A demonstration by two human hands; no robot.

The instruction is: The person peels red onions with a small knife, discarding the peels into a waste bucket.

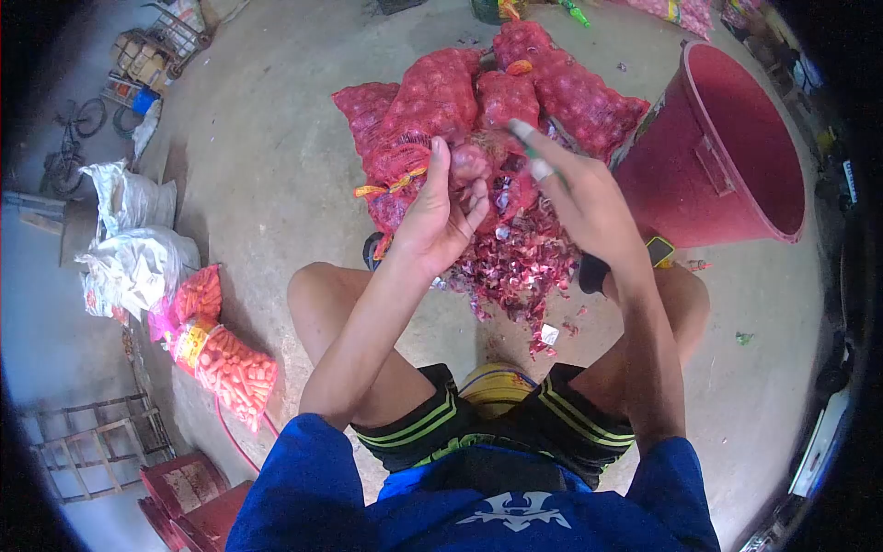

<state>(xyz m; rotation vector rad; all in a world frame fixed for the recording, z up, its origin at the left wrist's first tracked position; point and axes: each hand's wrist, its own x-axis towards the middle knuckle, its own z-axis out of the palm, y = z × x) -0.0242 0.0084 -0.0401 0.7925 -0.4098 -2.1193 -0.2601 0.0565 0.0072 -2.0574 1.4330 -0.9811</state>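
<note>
Above the red mesh sacks, my left hand (440,216) is turned palm up, its thumb raised and fingers curled around a reddish onion (471,164). My right hand (589,202) is just to the right, apart from the onion and blurred by motion. Two of its fingertips have pale wrappings, and a thin green thing shows between the fingers; what it is cannot be made out. Full mesh sacks of onions (428,97) lie in front of both hands. Loose purple onion skins (515,267) are heaped on the floor below the hands.
A large red tub (713,175) stands tilted at the right. To the left are white sacks (143,258) and a mesh bag of orange produce (235,368). My bent knees flank the skins. A dark phone-like object (659,250) is by the right knee.
</note>
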